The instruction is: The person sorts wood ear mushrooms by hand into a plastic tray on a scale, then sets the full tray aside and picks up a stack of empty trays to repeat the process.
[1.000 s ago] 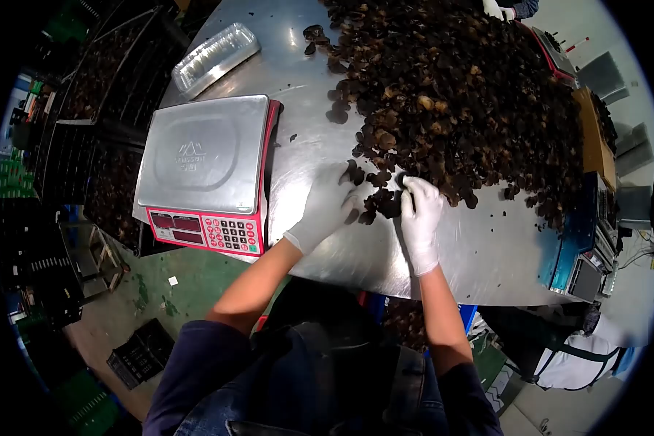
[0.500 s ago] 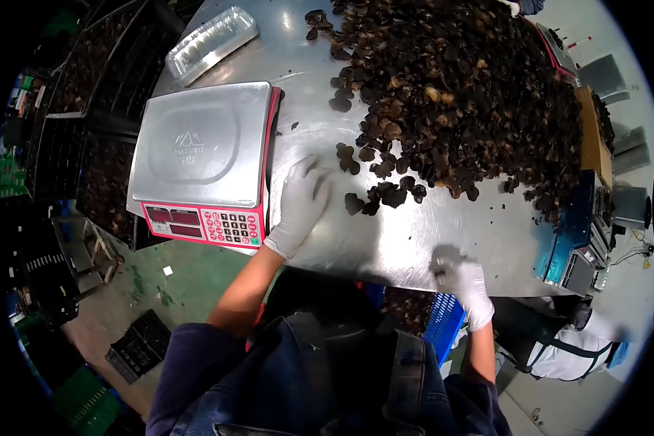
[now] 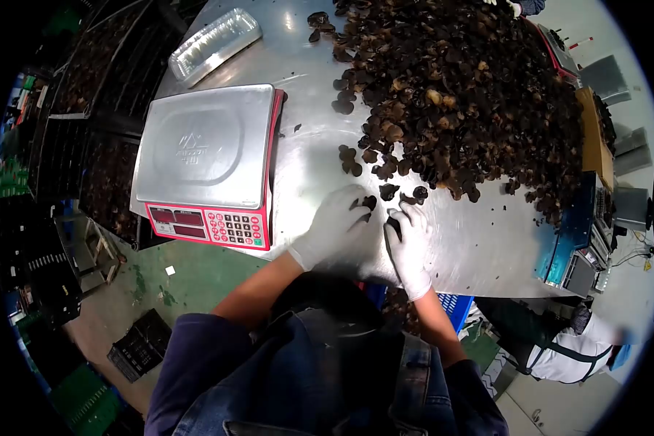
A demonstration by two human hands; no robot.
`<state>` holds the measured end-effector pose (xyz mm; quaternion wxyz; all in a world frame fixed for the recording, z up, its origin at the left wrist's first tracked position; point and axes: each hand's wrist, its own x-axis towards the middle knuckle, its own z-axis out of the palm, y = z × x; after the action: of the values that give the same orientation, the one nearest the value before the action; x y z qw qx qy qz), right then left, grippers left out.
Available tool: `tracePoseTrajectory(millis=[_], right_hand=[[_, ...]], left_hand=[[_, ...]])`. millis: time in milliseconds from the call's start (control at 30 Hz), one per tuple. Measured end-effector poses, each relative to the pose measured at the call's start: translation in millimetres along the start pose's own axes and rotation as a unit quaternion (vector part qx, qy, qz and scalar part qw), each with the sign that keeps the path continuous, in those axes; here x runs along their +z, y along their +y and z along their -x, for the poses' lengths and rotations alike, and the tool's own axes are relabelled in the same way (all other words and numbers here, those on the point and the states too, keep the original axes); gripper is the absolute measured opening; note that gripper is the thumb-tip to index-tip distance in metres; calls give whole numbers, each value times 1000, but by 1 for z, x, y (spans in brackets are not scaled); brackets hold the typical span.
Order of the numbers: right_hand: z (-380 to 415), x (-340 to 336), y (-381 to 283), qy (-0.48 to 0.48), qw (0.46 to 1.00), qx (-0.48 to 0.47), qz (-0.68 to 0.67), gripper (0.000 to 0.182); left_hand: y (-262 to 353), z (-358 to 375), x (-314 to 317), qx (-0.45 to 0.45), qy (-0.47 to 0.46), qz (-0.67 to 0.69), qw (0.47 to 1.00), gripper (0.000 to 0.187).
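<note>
My left hand (image 3: 334, 227), in a white glove, has its fingers curled on a small dark mushroom piece (image 3: 370, 203) at the metal table's near part. Close by on the right, my right hand (image 3: 410, 243), gloved too, grips another dark piece (image 3: 394, 227) between thumb and fingers. Just beyond both hands lie a few loose dark pieces (image 3: 389, 192). The large heap of dark mushroom-like pieces (image 3: 458, 94) spreads behind them. To the left of my left hand stands a scale (image 3: 203, 149) with a bare metal plate and a red keypad front.
A clear plastic tray (image 3: 216, 46) lies behind the scale on the metal table (image 3: 305, 156). Black crates (image 3: 109, 167) stand at the left. Below the table edge is a blue basket (image 3: 454, 309). Another person (image 3: 574, 349) is at the lower right; gloved fingers (image 3: 514, 9) show at the top.
My left hand has moved right, away from the scale. My right hand has come up and left. Both have reached loose pieces that lay in front of the heap.
</note>
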<state>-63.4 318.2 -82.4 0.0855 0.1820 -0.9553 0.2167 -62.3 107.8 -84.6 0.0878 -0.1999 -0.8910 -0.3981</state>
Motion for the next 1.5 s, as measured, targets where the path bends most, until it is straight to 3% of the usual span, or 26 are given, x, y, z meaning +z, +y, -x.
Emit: tracePoseTrajectory(millis=[100,167,233,300,333,433,467,500,567,700,767,867,900,967,1033,1067,1133,1267,1400,1500], right_hand=[[11,-8,7,8,997,65,-42,37],[-4,-12,6,39,992,88,-82,38],[-24,-9,12,50,993,90,-64,38],[-38,-5,14,65,993,98,-6,39],[-44,1,20,70,993,93,-16,39],[-53,-3,15,-10,997,78,1,38],[-57,-1,7,-7,997,70,20,37],[-61,3,1,-4,998,63,30,35],[-58,16,1,-5,998,40,49,28],[-34,12,-11,2,999,0,47,23],[-26,-3,-15,-25,999,16,15,41],[-53,-16,18,53,992,113,-21,56],[-67,-17,28,122,985,122,-17,54],[-84,-5,51,108,974,170,102,54],[-77,-1,56,62,987,126,80,54],[-64,-2,57,38,991,111,67,54],[-35,-12,46,13,994,102,34,50],[18,-17,30,-25,995,72,63,54],[7,-27,29,67,992,107,30,49],[-36,-24,66,159,980,116,35,50]], left_hand=[[-8,-15,3,-56,47,-60,996,27],[-18,-45,14,-45,80,-35,995,30],[-16,-76,19,-51,52,-38,997,31],[-18,-102,26,-65,-60,-146,985,27],[-22,-111,32,-52,-66,-196,977,26],[-26,-116,31,-83,-44,-140,986,25],[-28,-109,27,-74,39,-49,995,22],[-24,-102,17,-73,37,-49,995,22],[-8,-86,-9,-160,56,-11,985,17],[-11,-32,-15,-138,19,1,990,21],[-13,-22,-13,-105,38,-29,993,27],[-21,-36,-7,-133,66,-6,989,30],[-24,-48,-4,-131,92,-10,987,29],[-33,-69,6,-109,111,-20,988,27],[-38,-80,12,-84,31,-118,989,26],[-38,-78,13,-81,30,-117,989,26],[-30,-68,4,-70,-61,-137,986,25],[-14,-55,-2,-102,24,-64,992,23],[-14,-89,16,-41,15,-160,986,37],[-18,-115,48,14,9,-208,978,44]])
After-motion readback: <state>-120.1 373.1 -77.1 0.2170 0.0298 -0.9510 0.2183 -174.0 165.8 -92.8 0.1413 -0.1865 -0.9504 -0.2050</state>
